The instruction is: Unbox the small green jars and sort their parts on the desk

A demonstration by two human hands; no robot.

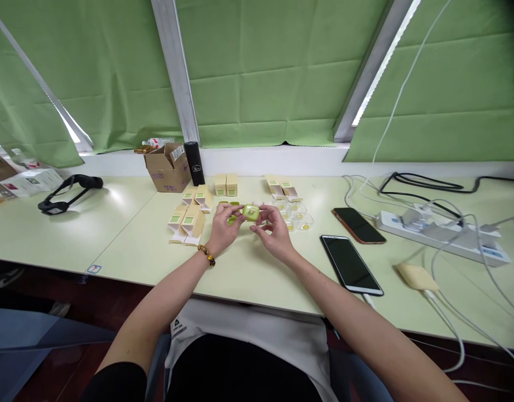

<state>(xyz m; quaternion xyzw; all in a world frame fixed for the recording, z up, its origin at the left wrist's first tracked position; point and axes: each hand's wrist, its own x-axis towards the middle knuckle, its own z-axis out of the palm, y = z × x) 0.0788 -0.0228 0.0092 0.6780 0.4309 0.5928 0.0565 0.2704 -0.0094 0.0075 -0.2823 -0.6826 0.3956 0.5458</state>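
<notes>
Nearest, pinched just above the table (pixel 248 276) between the fingertips of left hand (pixel 223 228) and right hand (pixel 274 233): a small green case (pixel 251 212), glossy and hard-shelled. Probably light, stiff, a little slippery; best gripped by its narrow edges, thumb against forefinger, rather than by the smooth faces. Fingers of both hands curled in around it, not spread. Beaded bracelet (pixel 207 255) on the left wrist. Just left, cream boxes (pixel 188 221), some lying open; just behind, clear packets (pixel 297 216), close enough to be nudged. Rightward, two phones (pixel 351 263) lying flat, then a power strip (pixel 441 235) under tangled cables (pixel 470 262). Farther back, cardboard box (pixel 168 167) and black cylinder (pixel 195 163) below the green curtain (pixel 265 72).
</notes>
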